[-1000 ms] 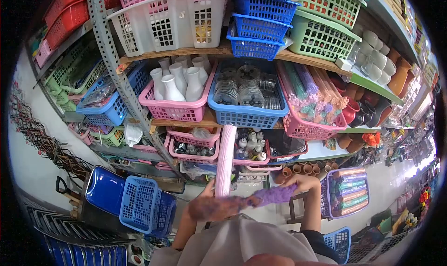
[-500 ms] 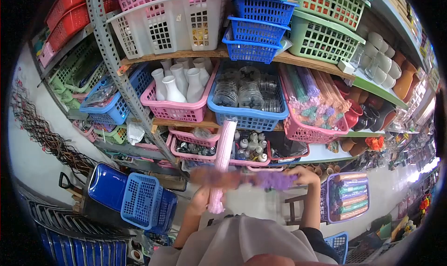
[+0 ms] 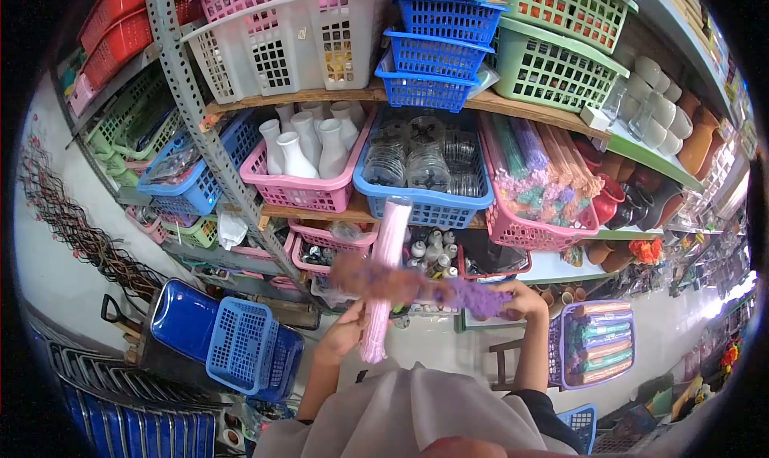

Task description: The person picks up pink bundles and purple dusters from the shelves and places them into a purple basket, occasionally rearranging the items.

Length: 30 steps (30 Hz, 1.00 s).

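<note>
My left hand (image 3: 343, 332) is closed at the lower part of a pale pink bundle (image 3: 392, 234) in clear wrap, which stands nearly upright in front of the shelves. My right hand (image 3: 522, 300) is closed on the purple end of a long brown-and-purple bundle (image 3: 479, 298). This bundle lies across the pink one and its brown end is smeared by motion, so its exact kind cannot be made out. Some fingers of my left hand are hidden behind the pink bundle.
Ahead on the shelf are a pink basket (image 3: 276, 187) of white vases, a blue basket (image 3: 428, 205) of clear discs, and a pink basket (image 3: 533, 232) of wrapped bundles. A purple basket (image 3: 562, 342) with similar bundles is at right. Blue baskets (image 3: 240, 342) stand at left.
The brown-and-purple bundle has risen, its brown end more than its purple end. The pink bundle has shifted slightly up and right. Both hands keep their hold.
</note>
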Available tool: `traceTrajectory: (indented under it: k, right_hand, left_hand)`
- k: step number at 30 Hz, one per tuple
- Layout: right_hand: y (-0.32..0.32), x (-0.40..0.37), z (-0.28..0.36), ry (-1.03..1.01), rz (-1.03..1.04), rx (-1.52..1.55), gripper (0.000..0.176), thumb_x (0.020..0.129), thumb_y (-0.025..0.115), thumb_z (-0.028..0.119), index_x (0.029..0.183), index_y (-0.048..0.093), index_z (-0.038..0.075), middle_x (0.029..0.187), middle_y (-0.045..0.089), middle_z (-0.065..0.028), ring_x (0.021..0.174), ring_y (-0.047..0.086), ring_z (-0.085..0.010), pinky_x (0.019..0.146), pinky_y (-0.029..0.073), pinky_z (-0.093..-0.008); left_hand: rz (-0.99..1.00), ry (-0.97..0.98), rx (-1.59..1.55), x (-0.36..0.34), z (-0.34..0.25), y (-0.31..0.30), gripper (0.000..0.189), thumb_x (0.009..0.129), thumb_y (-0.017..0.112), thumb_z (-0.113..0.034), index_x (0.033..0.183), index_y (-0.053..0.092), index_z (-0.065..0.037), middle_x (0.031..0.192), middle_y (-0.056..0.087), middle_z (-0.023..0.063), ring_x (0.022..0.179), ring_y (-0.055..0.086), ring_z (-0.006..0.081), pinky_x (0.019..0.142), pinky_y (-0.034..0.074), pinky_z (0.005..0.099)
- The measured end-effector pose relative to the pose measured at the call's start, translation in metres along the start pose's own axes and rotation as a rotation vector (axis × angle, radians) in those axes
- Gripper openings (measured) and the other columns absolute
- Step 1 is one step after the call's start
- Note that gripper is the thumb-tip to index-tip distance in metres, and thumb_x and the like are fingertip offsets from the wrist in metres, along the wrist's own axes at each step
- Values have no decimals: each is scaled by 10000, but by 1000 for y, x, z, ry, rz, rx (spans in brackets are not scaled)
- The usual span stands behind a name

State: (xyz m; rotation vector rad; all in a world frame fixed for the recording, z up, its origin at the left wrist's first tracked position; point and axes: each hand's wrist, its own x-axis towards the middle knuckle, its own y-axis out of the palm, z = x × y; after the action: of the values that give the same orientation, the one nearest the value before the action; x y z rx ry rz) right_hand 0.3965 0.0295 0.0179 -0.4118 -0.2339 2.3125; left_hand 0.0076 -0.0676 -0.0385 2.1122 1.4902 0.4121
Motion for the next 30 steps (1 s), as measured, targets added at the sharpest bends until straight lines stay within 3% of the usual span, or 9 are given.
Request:
traceTrajectory:
  k: [4,9,11,14,18,20,22,26,30]
  right_hand:
    - [12,12,-13,-119,-278,199,500,660,596,-56,1155,570,10,904,620,1,752,529,-66,653,461,-236]
    - [6,21,-18,-9,203,-171,523,572,638,-72,1090,593,-21,1059,626,-83,927,562,-141,825,437,-284]
    - [6,26,-19,-122,307,-186,536,565,644,-70,1096,592,-16,1056,629,-82,929,563,-142,822,439,-283]
    - [4,26,-21,103,-206,206,468,624,615,-49,1088,612,17,972,647,-69,885,571,-124,831,434,-260]
    - [8,39,-25,-155,-230,141,406,651,612,-39,1051,634,28,810,628,5,680,551,-74,569,447,-226]
    - [9,29,-7,211,72,-44,451,638,612,-29,1079,632,58,746,608,6,596,509,-60,499,417,-221]
    - [9,38,-30,-288,199,-213,462,572,638,-59,1031,627,-8,835,630,-31,672,566,-107,619,469,-234]
    - [4,33,-33,78,-130,98,459,645,630,-75,1101,587,-34,918,633,-44,767,571,-102,738,462,-245]
    - [9,28,-20,43,-161,148,464,630,635,-68,1089,600,-19,937,640,-61,815,563,-108,765,457,-266]
  left_hand:
    - [56,-29,-108,0,-14,6,424,909,450,-133,1300,341,-10,1225,475,129,1068,530,267,950,413,405]
    - [243,-176,-658,10,-1,-20,341,937,350,-131,1254,382,-8,1168,518,160,1008,561,252,893,465,361]
    - [66,-101,-277,9,0,-12,389,931,382,-240,1248,397,-14,1080,557,148,924,572,250,807,491,354]
    - [10,-39,-436,2,-5,10,410,938,360,-365,1209,420,-63,964,522,90,714,495,179,603,447,271]
    - [64,-62,-464,1,6,-2,406,945,354,-371,1235,400,-90,1003,504,84,750,500,172,623,459,277]
    - [69,-67,-455,4,14,-13,409,947,355,-369,1243,390,-89,1006,502,82,757,500,173,627,461,279]
    - [-355,-553,-598,10,26,-31,391,938,389,-358,1243,381,-113,997,488,83,742,494,170,624,460,270]
    - [308,-76,-628,4,24,-27,403,920,439,-349,1270,368,-163,1135,471,125,805,528,216,667,466,314]
    - [43,-61,-421,-2,13,-3,459,915,446,-362,1275,364,-89,1113,511,139,821,560,254,683,481,311]
